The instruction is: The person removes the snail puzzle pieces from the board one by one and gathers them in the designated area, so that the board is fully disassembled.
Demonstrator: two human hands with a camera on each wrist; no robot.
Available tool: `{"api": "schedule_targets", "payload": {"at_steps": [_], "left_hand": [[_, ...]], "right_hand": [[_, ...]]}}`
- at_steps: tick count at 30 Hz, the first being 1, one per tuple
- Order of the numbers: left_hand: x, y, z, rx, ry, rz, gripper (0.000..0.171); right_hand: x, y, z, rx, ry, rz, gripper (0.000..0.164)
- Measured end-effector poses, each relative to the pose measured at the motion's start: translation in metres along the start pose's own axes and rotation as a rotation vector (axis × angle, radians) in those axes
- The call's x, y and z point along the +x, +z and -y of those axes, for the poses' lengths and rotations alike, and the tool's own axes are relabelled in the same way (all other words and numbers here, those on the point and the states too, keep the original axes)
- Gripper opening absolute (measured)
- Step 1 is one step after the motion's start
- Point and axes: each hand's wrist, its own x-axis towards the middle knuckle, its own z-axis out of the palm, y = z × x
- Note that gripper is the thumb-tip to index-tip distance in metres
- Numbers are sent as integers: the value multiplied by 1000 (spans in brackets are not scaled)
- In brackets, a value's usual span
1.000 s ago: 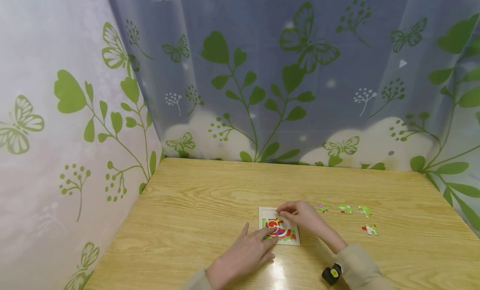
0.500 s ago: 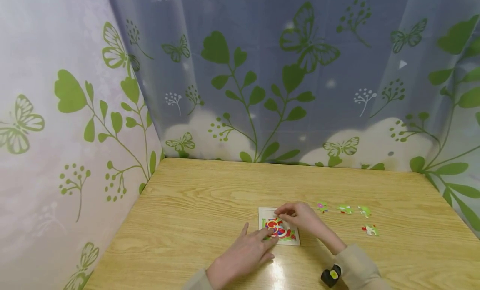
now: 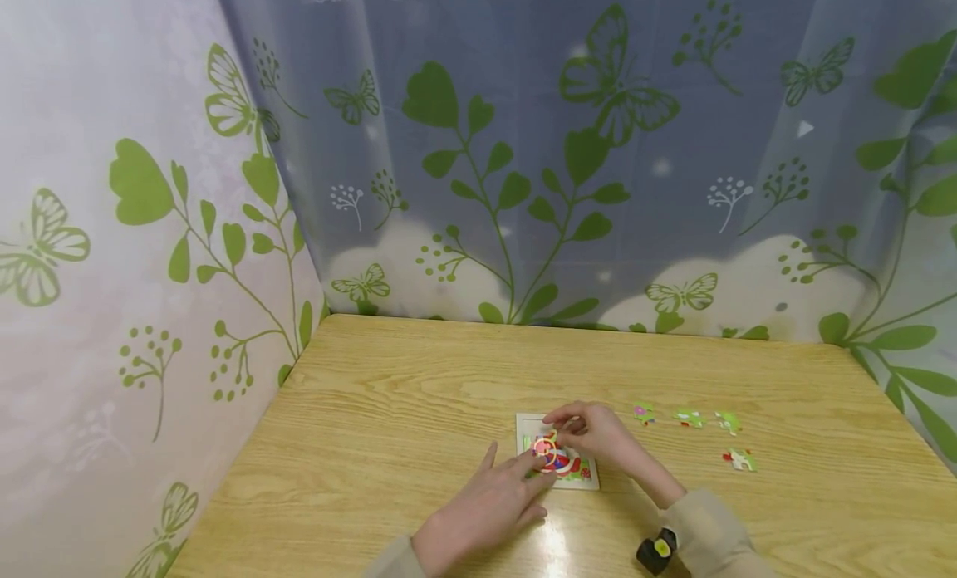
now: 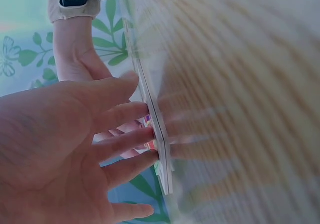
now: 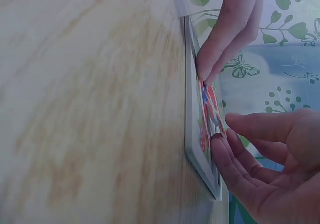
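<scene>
A small square jigsaw puzzle board [image 3: 531, 419] with a pale frame lies on the table, bearing a red, blue and green picture with a yellow spiral. My left hand [image 3: 489, 499] rests its outstretched fingertips on the picture's lower left. From the upper right, my right hand [image 3: 601, 435] pinches a puzzle piece [image 5: 215, 103] between thumb and fingers, low over the board. The piece tilts up from the picture in the right wrist view and is partly hidden by the fingers. In the left wrist view the left fingertips [image 4: 150, 156] reach over the board's edge [image 4: 161, 139].
Right of the board lie several loose puzzle pieces: one with a pink flower [image 3: 641, 413], green ones [image 3: 688, 417], and a white, red and green one [image 3: 740, 459]. A black wrist camera [image 3: 656, 551] hangs at the right sleeve. A patterned curtain [image 3: 478, 146] borders the wooden table [image 3: 389, 412].
My right hand has shifted slightly left and toward the picture's middle, and the red part by the spiral now looks paler. The left hand stays in place.
</scene>
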Motion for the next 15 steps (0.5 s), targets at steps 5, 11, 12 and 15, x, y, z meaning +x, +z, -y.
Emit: {"api": "schedule_targets", "payload": {"at_steps": [5, 11, 12, 15], "left_hand": [[2, -2, 1, -42, -3, 5, 44], [3, -5, 0, -37, -26, 10, 47], [3, -5, 0, -40, -38, 17, 48], [2, -6, -1, -47, -75, 45, 52]], "right_hand": [[0, 1, 0, -5, 24, 13, 26], [1, 2, 0, -28, 41, 17, 28], [1, 2, 0, -29, 40, 19, 28], [2, 2, 1, -26, 43, 20, 27]]}}
